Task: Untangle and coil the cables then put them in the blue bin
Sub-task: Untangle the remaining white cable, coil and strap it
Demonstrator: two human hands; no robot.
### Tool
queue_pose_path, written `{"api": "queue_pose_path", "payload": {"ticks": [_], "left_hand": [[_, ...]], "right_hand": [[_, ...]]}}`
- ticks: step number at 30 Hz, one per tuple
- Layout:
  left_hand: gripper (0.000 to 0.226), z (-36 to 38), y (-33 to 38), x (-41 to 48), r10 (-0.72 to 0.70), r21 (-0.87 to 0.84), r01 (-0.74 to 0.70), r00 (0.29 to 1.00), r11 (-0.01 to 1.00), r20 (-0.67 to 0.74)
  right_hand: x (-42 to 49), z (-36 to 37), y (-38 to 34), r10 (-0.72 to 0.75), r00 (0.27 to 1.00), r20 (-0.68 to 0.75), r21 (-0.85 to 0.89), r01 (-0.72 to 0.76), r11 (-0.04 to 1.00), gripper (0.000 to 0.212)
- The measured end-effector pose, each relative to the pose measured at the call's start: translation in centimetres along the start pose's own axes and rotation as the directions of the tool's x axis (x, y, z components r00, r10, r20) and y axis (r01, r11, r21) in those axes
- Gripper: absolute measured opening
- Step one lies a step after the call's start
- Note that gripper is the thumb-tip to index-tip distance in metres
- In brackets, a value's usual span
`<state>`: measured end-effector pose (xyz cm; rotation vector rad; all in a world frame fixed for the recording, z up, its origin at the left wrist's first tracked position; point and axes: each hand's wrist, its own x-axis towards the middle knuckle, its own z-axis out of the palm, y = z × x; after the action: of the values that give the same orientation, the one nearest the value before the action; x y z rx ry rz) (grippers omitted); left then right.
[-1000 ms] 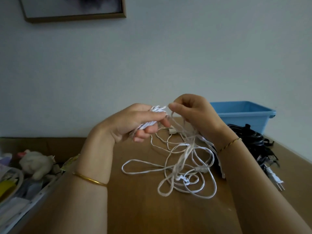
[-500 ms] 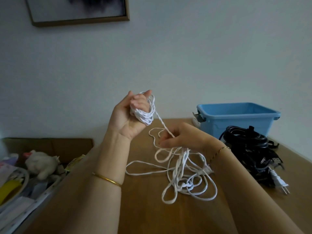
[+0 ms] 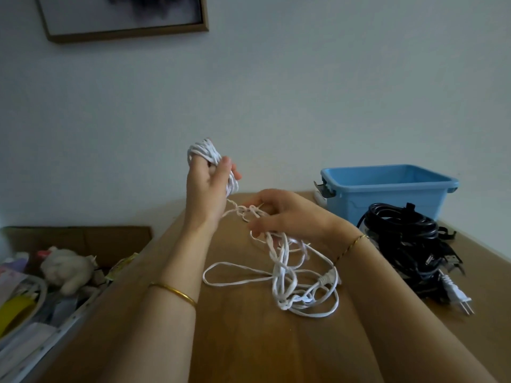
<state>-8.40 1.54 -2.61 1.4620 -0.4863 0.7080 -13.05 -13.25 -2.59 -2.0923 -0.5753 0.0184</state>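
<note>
My left hand is raised above the wooden table with several turns of the white cable wound round its fingers. A taut strand runs from that coil down to my right hand, which pinches the cable just above the table. The rest of the white cable lies in tangled loops under and in front of my right wrist. The blue bin stands at the back right, open. A bundle of black cables lies in front of it.
A white plug sticks out from the black bundle near the table's right edge. Left of the table, lower down, is a cardboard box with a plush toy and clutter. A framed picture hangs on the wall.
My left hand went from level with the right to raised, now carrying more turns of white cable. My right hand dropped toward the table and shifted along the strand. The loose tangle shrank slightly.
</note>
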Motion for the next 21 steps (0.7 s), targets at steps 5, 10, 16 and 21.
{"api": "queue_pose_path", "payload": {"ticks": [5, 10, 16, 21], "left_hand": [[0.006, -0.9, -0.6, 0.2, 0.029, 0.386, -0.079, 0.991, 0.919, 0.133], [0.009, -3.0, -1.6, 1.2, 0.003, 0.536, -0.054, 0.995, 0.842, 0.097], [0.017, -2.7, -3.0, 1.2, -0.055, 0.698, -0.1, 0.979, 0.709, 0.196], [0.018, -2.0, -2.5, 0.7, -0.407, 0.729, 0.029, 0.844, 0.683, 0.349]], "right_hand": [[-0.9, -1.7, 0.3, 0.072, 0.963, -0.261, 0.084, -0.052, 0.995, 0.014], [-1.2, -3.4, 1.5, 0.225, 0.854, -0.47, 0.464, 0.022, 0.886, 0.019], [-0.1, -3.1, 1.0, 0.371, 0.724, -0.581, 0.736, 0.273, 0.62, 0.021], [-0.1, -3.2, 0.6, 0.406, 0.649, -0.643, 0.753, 0.436, 0.494, 0.024]]}}
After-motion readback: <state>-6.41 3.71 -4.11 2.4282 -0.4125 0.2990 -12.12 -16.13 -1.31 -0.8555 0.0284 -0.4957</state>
